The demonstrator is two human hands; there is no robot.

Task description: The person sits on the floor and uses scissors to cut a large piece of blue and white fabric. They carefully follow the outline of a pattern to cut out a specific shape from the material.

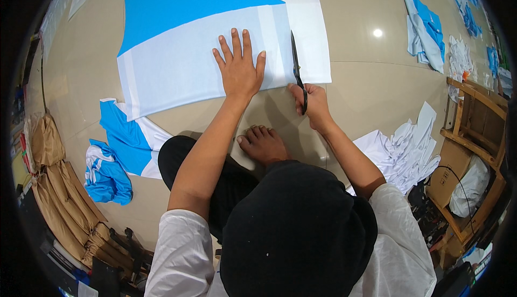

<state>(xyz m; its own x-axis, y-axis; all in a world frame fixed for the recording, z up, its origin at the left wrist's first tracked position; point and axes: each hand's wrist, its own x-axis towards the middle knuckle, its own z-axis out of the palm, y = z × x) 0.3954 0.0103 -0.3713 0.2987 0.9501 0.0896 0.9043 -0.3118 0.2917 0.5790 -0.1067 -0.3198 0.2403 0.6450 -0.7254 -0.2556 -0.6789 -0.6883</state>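
Note:
A large piece of blue and white fabric (177, 20) lies flat on the tiled floor in front of me. My left hand (240, 71) rests on its pale lower part, palm down with the fingers spread. In my right hand (311, 103) is a pair of black scissors (296, 65), gripped by the handles at the fabric's near edge. The blades point away from me along the line where the coloured panel borders the plain white strip (312, 44) on the right. Whether the blades are parted is hard to make out.
My bare foot (265, 143) stands close to the fabric's near edge. Blue and white cloth pieces (126, 141) lie at the left. White scraps (401, 154) are heaped at the right, near a wooden frame (474, 135). More blue and white cloth (425, 28) lies far right.

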